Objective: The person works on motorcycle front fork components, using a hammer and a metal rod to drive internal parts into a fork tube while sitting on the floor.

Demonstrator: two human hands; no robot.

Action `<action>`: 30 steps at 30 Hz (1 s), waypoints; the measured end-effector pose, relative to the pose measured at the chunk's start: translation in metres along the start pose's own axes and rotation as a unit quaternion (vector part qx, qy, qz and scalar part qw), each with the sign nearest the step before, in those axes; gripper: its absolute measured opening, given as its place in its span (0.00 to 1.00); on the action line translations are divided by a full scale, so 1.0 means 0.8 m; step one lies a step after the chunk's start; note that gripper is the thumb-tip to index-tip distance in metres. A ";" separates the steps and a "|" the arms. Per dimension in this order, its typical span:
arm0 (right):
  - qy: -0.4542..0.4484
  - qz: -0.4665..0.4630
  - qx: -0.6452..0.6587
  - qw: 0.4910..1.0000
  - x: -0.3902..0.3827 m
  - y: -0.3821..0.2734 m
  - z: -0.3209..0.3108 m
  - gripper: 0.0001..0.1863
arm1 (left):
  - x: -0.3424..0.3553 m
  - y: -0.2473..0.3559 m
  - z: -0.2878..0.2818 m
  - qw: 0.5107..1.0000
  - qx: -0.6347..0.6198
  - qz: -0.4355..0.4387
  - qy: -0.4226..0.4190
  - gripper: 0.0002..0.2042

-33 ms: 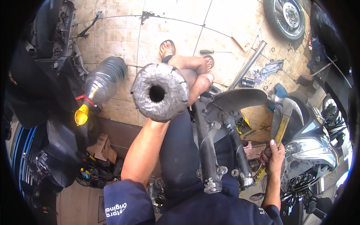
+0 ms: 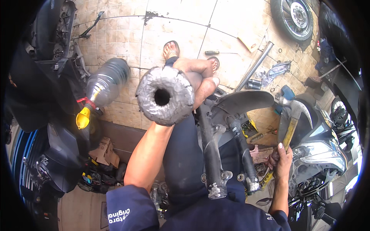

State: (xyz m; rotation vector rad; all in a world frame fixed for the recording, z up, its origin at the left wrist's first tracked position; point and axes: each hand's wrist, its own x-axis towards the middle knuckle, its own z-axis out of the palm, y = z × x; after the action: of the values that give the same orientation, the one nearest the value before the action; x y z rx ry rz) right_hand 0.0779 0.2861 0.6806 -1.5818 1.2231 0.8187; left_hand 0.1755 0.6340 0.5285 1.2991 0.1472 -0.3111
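My left hand is closed round a thick, round, dark grey piece with a battered end face and a hole in its middle. That end faces up toward me and hides most of the hand's grip and the rest of the piece. On the right, my right hand grips the yellow handle of a claw hammer, whose head is raised at the far end. Between my arms, a pair of black motorcycle fork legs with a dark fender lies over my lap.
At left lies a clear plastic bottle with a yellow spout. Beyond on the tiles are a screwdriver, a metal tube and a wheel. Motorcycle bodywork stands close at right, a cardboard box at lower left.
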 end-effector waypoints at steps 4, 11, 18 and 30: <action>0.002 0.010 0.033 0.999 0.001 0.001 -0.012 0.16 | -0.004 -0.007 0.012 1.000 -0.022 0.010 -0.006 0.17; 0.007 0.009 0.038 0.999 0.002 0.020 -0.018 0.19 | 0.003 -0.001 0.023 0.999 -0.009 0.003 -0.033 0.17; -0.002 0.020 0.039 0.999 0.001 0.025 -0.014 0.20 | 0.004 0.002 0.021 0.997 0.023 -0.041 -0.056 0.17; 0.040 -0.031 -0.003 0.999 -0.007 -0.013 -0.014 0.18 | 0.031 -0.014 0.028 0.994 0.058 -0.010 -0.091 0.16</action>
State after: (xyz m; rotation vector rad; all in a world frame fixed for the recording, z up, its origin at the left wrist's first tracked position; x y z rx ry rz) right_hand 0.0859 0.2778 0.6927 -1.6622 1.2217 0.7261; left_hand 0.1942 0.6063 0.5168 1.3772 -0.0112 -0.4588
